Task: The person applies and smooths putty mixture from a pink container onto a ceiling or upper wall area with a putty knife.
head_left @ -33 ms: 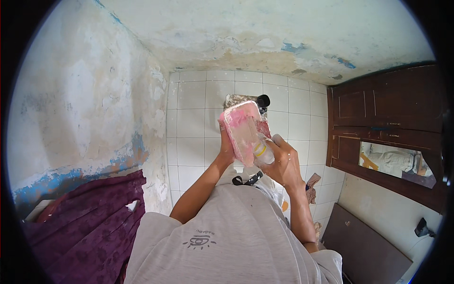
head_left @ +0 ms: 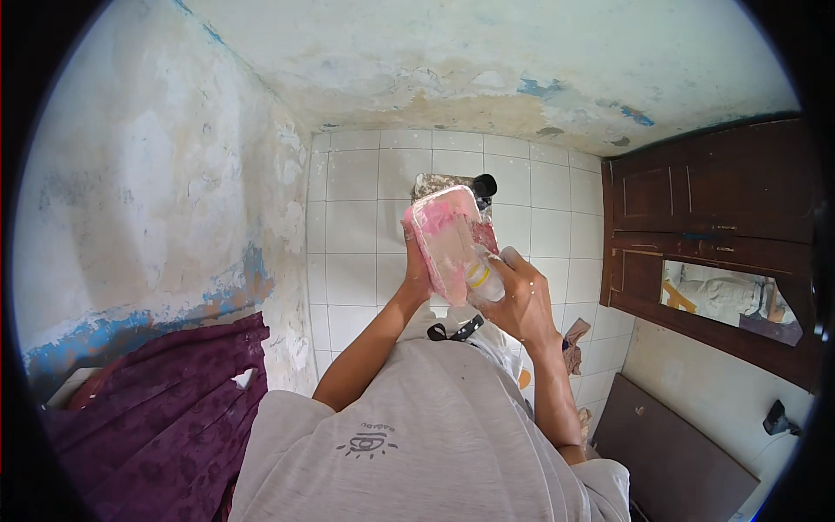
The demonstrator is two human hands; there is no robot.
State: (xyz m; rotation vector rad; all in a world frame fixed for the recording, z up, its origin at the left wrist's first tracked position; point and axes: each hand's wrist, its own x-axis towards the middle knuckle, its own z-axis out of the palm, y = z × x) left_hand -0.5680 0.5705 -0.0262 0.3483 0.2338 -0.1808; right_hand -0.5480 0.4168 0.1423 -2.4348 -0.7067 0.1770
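Fingers of the left hand point(head_left: 418, 271) close on the left edge of a pink tray point(head_left: 432, 230), with some of them hidden beneath it. The tray sits in front of the person's body, above a white tiled floor point(head_left: 348, 228), tilted so that its upper end leans left; its inside is smeared with pale and pinkish matter. Fingers of the right hand point(head_left: 527, 300) wrap round the clear handle of a hand tool point(head_left: 484, 282) with a yellow band, at the tray's lower right. The tool's far end lies over the tray, though its exact outline is hard to tell. White specks dot the right hand.

Beyond the tray, a mottled slab point(head_left: 431, 183) lies on the tiles, and a black cup-shaped object point(head_left: 484, 184) shows at its right. Peeling paint marks the left wall point(head_left: 156, 165), above a purple cloth point(head_left: 165, 426) bearing a small white fragment point(head_left: 244, 378). On the right stand a dark wooden cabinet point(head_left: 642, 196) with a mirror point(head_left: 726, 296) and, nearer the person, a brown panel point(head_left: 670, 448).
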